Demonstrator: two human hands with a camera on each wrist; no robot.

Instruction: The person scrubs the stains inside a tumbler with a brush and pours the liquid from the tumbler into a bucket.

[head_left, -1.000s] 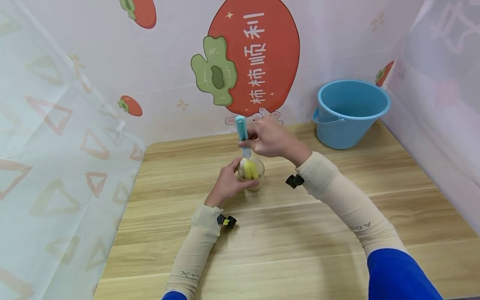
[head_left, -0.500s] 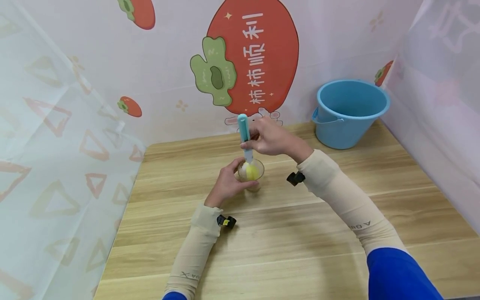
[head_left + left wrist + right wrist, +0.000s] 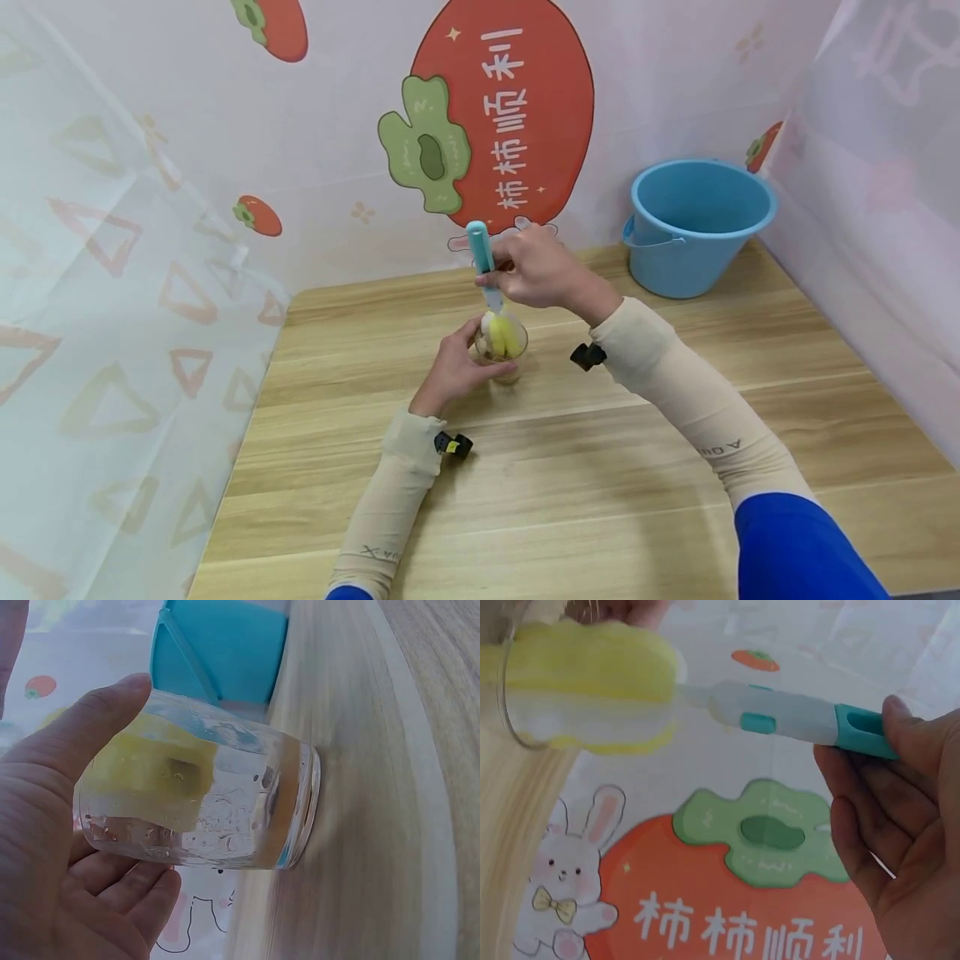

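In wet glass (image 3: pixel 244 802), yellow-white sponge (image 3: pixel 592 686); partly protruding

Turquoise-handled yellow sponge brush (image 3: pixel 731 703) partly in round clear glass (image 3: pixel 232 806) mid-frame; upper right, round blue bucket (image 3: pixel 684 254) on pale wooden table (image 3: pixel 570 492).

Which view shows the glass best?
Left wrist: the glass appears large and side-on, base to rim, partly overlapped by the left hand. Head shows it small, from above; right wrist catches only its rim end, at frame edge.

Blue bucket (image 3: pixel 678 265) on wooden table (image 3: pixel 555 500), near persimmon-print backdrop (image 3: pixel 337 125).
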